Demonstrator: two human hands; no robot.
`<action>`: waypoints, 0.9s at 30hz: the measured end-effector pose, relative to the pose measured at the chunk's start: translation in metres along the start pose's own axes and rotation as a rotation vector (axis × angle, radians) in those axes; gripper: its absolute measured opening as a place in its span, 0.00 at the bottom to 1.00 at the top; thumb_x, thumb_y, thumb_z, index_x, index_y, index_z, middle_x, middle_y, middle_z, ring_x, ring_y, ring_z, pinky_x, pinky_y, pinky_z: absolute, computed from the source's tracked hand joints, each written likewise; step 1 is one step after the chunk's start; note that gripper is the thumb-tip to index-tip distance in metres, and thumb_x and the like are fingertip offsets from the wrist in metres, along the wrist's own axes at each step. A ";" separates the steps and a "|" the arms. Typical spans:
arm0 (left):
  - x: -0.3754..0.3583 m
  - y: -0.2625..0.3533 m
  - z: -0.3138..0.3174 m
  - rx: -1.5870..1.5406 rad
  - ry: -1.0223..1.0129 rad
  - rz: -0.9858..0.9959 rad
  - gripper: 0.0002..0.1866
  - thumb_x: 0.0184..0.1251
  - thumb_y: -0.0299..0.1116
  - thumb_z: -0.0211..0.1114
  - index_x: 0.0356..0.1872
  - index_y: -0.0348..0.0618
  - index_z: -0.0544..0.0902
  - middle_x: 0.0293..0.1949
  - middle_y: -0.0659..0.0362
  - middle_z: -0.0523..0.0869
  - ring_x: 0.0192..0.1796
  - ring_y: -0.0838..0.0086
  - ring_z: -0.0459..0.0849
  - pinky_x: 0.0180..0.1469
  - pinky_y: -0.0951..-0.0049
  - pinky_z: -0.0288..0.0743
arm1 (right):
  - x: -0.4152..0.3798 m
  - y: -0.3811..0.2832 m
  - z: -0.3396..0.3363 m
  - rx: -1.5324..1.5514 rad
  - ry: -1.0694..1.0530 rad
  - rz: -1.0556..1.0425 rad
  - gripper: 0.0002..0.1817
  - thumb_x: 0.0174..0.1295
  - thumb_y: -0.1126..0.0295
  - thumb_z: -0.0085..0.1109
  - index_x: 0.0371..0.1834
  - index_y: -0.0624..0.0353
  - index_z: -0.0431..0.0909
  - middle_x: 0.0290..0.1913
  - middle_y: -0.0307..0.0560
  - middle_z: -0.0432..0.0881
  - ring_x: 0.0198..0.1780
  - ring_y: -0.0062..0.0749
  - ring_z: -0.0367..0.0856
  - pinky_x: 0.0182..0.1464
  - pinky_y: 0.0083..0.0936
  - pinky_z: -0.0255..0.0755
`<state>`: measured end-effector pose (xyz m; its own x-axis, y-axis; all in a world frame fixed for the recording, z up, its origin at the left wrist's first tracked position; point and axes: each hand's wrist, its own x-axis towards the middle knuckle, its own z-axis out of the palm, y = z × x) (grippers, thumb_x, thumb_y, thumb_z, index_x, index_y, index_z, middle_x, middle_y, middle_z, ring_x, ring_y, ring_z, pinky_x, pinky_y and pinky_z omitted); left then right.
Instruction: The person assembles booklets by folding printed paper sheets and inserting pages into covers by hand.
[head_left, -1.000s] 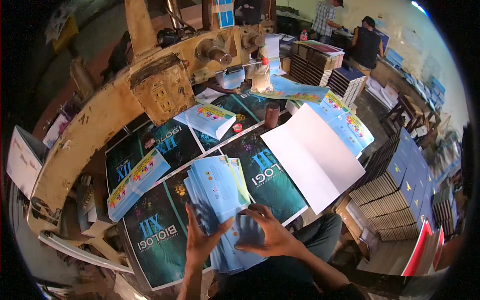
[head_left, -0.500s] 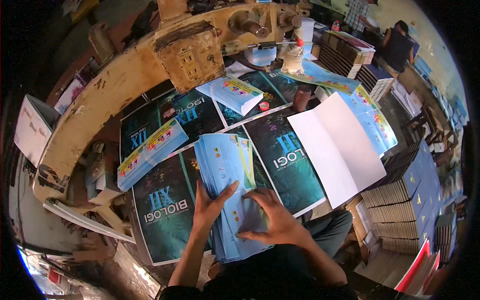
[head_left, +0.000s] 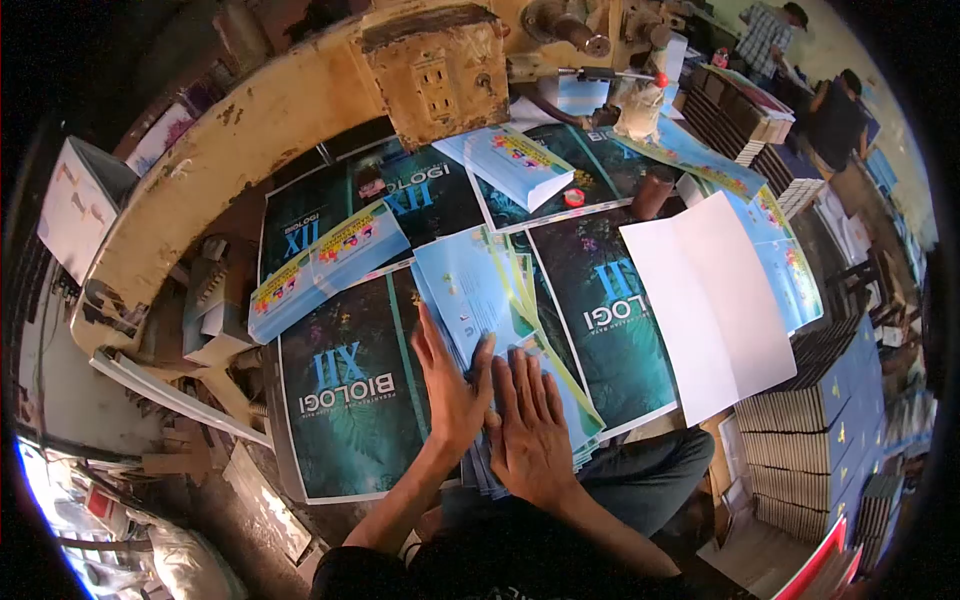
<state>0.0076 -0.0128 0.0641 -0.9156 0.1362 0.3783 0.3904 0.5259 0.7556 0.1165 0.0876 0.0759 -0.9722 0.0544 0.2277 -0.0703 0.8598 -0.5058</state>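
Both hands lie flat on a fanned stack of light-blue booklets, which sits on the surface near the person's lap, on top of large dark-green cover sheets printed "BIOLOGI XII". Left hand open, fingers spread and pointing away from the body, palm down on the near-left part of the stack, thumb out to the right. Right hand also open and flat, fingers slightly apart, pressing the near end of the stack just beside the left hand; the two nearly touch at the thumb side. Neither hand grips or pinches anything. The stack is splayed, its far edges stepped out toward the machine, with yellow-green strips showing along the right side. Left of the stack, a small pile of booklets with yellow and pink printing rests across the cover sheets. Beyond the stack, another such pile lies tilted under a worn cream-yellow machine arm. Right of the stack, a blank white folded sheet overlaps a cover sheet. Farther right, below the white sheet, tall bundles of blue-covered books. Far beyond the machine, two other people stand at a bench.
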 end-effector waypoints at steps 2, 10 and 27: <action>0.012 0.015 -0.008 0.393 0.073 0.256 0.50 0.69 0.35 0.72 0.84 0.41 0.49 0.80 0.30 0.51 0.81 0.34 0.51 0.78 0.35 0.47 | -0.001 0.000 0.001 -0.022 0.001 0.029 0.34 0.80 0.58 0.42 0.82 0.70 0.53 0.83 0.71 0.53 0.84 0.63 0.51 0.83 0.54 0.41; 0.068 -0.035 0.020 0.543 -0.307 0.346 0.40 0.79 0.53 0.56 0.80 0.36 0.61 0.82 0.41 0.58 0.84 0.46 0.53 0.81 0.35 0.44 | -0.006 -0.003 0.004 0.029 0.027 0.082 0.40 0.79 0.50 0.47 0.82 0.71 0.53 0.83 0.73 0.51 0.85 0.65 0.48 0.83 0.57 0.38; -0.017 0.033 -0.003 0.514 -0.422 0.381 0.51 0.69 0.67 0.61 0.79 0.33 0.63 0.79 0.24 0.48 0.83 0.29 0.43 0.79 0.29 0.34 | -0.004 0.075 -0.111 0.500 -0.169 0.231 0.29 0.68 0.45 0.68 0.54 0.63 0.86 0.47 0.60 0.90 0.44 0.53 0.92 0.50 0.37 0.84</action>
<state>0.0369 -0.0002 0.0842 -0.7261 0.6411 0.2488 0.6873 0.6886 0.2313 0.1399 0.2080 0.1296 -0.9942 0.0946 -0.0510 0.0910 0.4886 -0.8677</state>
